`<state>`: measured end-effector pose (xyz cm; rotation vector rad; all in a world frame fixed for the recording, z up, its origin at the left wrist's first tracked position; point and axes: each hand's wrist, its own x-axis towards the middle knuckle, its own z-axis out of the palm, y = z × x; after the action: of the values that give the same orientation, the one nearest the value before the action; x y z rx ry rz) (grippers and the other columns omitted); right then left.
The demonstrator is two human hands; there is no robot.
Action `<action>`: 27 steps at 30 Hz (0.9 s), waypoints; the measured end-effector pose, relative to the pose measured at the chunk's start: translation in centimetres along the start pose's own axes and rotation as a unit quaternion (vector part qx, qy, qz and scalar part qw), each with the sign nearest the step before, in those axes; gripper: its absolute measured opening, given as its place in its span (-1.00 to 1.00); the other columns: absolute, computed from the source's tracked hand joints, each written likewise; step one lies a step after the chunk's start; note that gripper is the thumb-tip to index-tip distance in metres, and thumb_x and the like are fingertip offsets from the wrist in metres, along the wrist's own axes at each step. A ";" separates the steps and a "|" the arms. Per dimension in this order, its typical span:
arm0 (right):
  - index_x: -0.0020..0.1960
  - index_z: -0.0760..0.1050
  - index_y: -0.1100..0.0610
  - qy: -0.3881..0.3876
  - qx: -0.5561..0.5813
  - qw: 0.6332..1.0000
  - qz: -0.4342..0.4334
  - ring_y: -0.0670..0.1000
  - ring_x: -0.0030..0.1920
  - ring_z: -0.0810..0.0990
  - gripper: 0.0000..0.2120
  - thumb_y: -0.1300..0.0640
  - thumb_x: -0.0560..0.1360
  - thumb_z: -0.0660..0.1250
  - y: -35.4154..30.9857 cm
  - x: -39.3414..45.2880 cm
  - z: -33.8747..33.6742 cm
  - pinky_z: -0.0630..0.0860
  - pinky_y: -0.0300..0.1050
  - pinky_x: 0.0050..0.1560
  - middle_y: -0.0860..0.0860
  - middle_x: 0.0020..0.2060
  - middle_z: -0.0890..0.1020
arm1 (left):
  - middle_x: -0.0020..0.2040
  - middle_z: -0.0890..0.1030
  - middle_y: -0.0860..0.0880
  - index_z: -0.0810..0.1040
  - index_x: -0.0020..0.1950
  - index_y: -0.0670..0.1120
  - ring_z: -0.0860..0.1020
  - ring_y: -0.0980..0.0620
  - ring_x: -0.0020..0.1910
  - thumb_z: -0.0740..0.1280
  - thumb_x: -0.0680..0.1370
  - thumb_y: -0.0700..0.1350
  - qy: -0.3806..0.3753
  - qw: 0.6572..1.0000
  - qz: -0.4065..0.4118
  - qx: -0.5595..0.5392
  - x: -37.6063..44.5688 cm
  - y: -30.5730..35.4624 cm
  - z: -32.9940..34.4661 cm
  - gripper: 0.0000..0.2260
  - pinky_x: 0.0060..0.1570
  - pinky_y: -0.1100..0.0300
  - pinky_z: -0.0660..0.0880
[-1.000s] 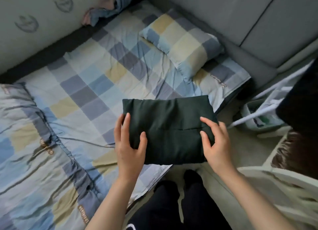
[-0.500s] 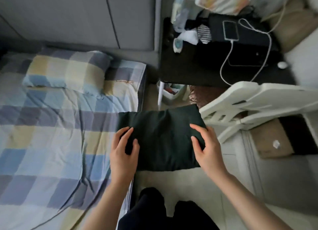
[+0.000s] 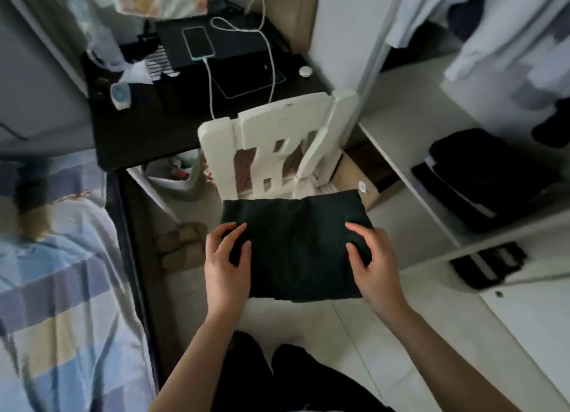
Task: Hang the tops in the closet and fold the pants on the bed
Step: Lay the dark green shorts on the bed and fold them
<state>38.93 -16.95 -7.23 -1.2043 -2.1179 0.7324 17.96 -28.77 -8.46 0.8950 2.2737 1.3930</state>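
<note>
The folded dark pants (image 3: 296,248) are now off the bed (image 3: 61,273), carried before the closet shelves (image 3: 410,171) at 2 o'clock; the left hand (image 3: 226,263) and right hand (image 3: 374,263) each have a curled grip on an end.

both forearms reached forward, bare. the left hand (image 3: 226,266) and right hand (image 3: 374,265) each gripped a side, thumbs on top, fingers curled under.

Dark green pants (image 3: 296,245), folded into a flat rectangular bundle, lie level above the floor, off the bed (image 3: 61,273). Light tops (image 3: 493,26) hang in the closet at upper right.
</note>
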 end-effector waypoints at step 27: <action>0.26 0.50 0.02 0.339 -0.043 0.847 0.407 0.06 0.14 0.52 -0.69 0.23 0.55 0.31 18.6 14.5 -10.6 0.45 -0.06 0.14 0.07 0.17 0.55 | 0.17 0.43 0.07 0.64 0.13 -0.05 0.44 0.14 0.15 0.42 0.51 -0.24 -0.468 0.858 0.211 -0.002 23.1 17.0 38.4 -0.79 0.11 0.66 0.22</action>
<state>50.86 5.81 -9.94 -2.0686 -1.0216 0.4215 28.27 18.02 -10.45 1.6749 1.3601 0.7761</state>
